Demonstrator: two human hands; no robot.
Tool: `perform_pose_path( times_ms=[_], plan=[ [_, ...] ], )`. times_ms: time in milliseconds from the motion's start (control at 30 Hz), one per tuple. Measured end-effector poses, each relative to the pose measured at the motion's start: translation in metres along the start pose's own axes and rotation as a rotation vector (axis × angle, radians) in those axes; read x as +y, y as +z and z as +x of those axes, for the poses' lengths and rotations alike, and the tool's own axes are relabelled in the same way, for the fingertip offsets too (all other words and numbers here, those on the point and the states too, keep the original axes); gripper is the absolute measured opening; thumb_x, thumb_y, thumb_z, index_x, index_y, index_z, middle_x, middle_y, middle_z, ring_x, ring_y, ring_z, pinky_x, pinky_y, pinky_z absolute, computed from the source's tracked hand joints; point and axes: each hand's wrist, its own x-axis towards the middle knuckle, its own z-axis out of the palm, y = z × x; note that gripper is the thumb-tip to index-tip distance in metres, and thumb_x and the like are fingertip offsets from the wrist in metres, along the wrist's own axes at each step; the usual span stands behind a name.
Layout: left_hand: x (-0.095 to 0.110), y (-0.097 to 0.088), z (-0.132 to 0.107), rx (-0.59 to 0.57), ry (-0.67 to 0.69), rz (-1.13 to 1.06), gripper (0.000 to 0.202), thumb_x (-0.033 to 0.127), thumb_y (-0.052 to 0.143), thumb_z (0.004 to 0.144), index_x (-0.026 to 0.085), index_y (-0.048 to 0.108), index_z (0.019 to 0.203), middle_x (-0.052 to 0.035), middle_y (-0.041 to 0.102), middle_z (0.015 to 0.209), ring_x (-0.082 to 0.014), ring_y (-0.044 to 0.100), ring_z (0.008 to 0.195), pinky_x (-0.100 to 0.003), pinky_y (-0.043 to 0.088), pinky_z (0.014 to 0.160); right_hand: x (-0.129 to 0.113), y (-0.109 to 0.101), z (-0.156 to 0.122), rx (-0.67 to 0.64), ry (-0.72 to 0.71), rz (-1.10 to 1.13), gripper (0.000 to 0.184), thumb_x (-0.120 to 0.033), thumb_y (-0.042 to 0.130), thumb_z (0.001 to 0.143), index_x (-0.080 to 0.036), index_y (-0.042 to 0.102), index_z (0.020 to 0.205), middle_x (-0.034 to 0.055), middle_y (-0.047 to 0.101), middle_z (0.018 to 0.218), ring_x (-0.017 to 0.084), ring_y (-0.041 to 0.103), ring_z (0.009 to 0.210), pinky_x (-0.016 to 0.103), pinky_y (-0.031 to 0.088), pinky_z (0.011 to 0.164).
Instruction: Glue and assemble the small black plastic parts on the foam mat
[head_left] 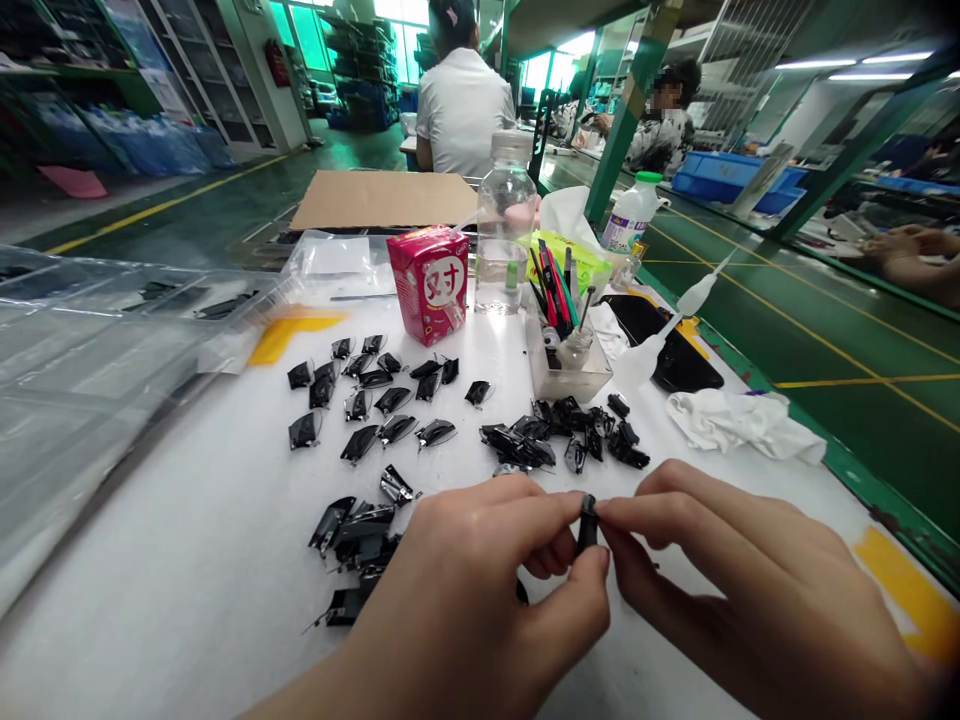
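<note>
Left grip [465,590] and right grip [720,570] pinch a small black part [587,522], narrow and upright, between them, near scattered black pieces [517,445].

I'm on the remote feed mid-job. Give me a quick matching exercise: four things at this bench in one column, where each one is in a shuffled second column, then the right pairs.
Things:
1. Small black part
2. White cloth
3. Pink carton
4. Clear plastic bottle

Places:
A. Lying crumpled beyond the right hand
B. Standing just right of the carton, with clear liquid inside
C. Pinched between the left hand and the right hand
D. Standing behind the scattered black pieces, left of the bottle

Pairs: 1-C, 2-A, 3-D, 4-B
</note>
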Motion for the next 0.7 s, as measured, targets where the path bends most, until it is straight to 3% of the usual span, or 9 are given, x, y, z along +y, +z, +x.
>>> perform_pose_path(
  times_ms=[133, 233, 333, 433, 533, 700],
  plan=[
    [-0.004, 0.005, -0.002, 0.071, 0.078, 0.052, 0.018, 0.011, 0.058, 0.084, 0.018, 0.066, 0.069, 0.0024, 0.063, 0.065, -0.0097, 0.058, 0.056, -0.021, 0.042, 0.053, 0.002, 0.000, 0.000, 0.001, -0.012, -0.009, 0.021, -0.017, 0.050, 0.102, -0.014, 0.058, 0.121, 0.0008, 0.058, 0.082, 0.009, 0.056, 0.066, 0.021, 0.041, 0.057],
    [-0.002, 0.005, 0.000, 0.038, 0.049, 0.018, 0.018, 0.011, 0.059, 0.084, 0.018, 0.064, 0.068, 0.0024, 0.064, 0.066, -0.0102, 0.059, 0.057, -0.021, 0.043, 0.054, 0.003, -0.002, 0.000, 0.017, -0.042, -0.067, 0.018, -0.019, 0.050, 0.103, -0.016, 0.061, 0.117, -0.0012, 0.056, 0.077, 0.009, 0.055, 0.062, 0.020, 0.041, 0.056],
    [0.003, 0.002, 0.004, -0.028, -0.073, -0.162, 0.018, 0.010, 0.062, 0.082, 0.019, 0.065, 0.066, 0.0045, 0.066, 0.065, -0.0101, 0.062, 0.061, -0.019, 0.046, 0.059, 0.004, -0.005, 0.000, 0.055, -0.055, -0.098, 0.015, -0.018, 0.051, 0.101, -0.016, 0.059, 0.114, -0.0028, 0.054, 0.073, 0.007, 0.054, 0.057, 0.019, 0.041, 0.056],
    [0.008, -0.001, 0.007, -0.117, -0.259, -0.447, 0.016, 0.015, 0.062, 0.084, 0.024, 0.074, 0.085, 0.0052, 0.072, 0.075, -0.0132, 0.070, 0.074, -0.019, 0.051, 0.063, 0.004, -0.008, 0.003, 0.046, -0.055, -0.062, 0.019, -0.015, 0.050, 0.100, -0.018, 0.055, 0.118, -0.0042, 0.053, 0.071, 0.007, 0.052, 0.051, 0.016, 0.043, 0.054],
    [0.009, -0.003, 0.007, -0.124, -0.389, -0.630, 0.018, 0.019, 0.063, 0.083, 0.026, 0.077, 0.093, 0.0048, 0.074, 0.078, -0.0151, 0.071, 0.079, -0.020, 0.053, 0.067, 0.001, -0.009, 0.006, 0.040, 0.009, -0.016, 0.020, -0.014, 0.046, 0.100, -0.020, 0.058, 0.114, -0.0033, 0.054, 0.069, 0.008, 0.053, 0.050, 0.017, 0.044, 0.050],
    [0.008, -0.006, 0.006, -0.131, -0.458, -0.745, 0.018, 0.021, 0.063, 0.085, 0.026, 0.080, 0.087, 0.0063, 0.074, 0.072, -0.0114, 0.069, 0.073, -0.018, 0.050, 0.064, -0.001, -0.006, 0.001, 0.103, 0.170, -0.114, 0.021, -0.037, 0.050, 0.099, -0.026, 0.067, 0.104, 0.0004, 0.057, 0.067, 0.015, 0.059, 0.053, 0.023, 0.044, 0.044]
  ],
)
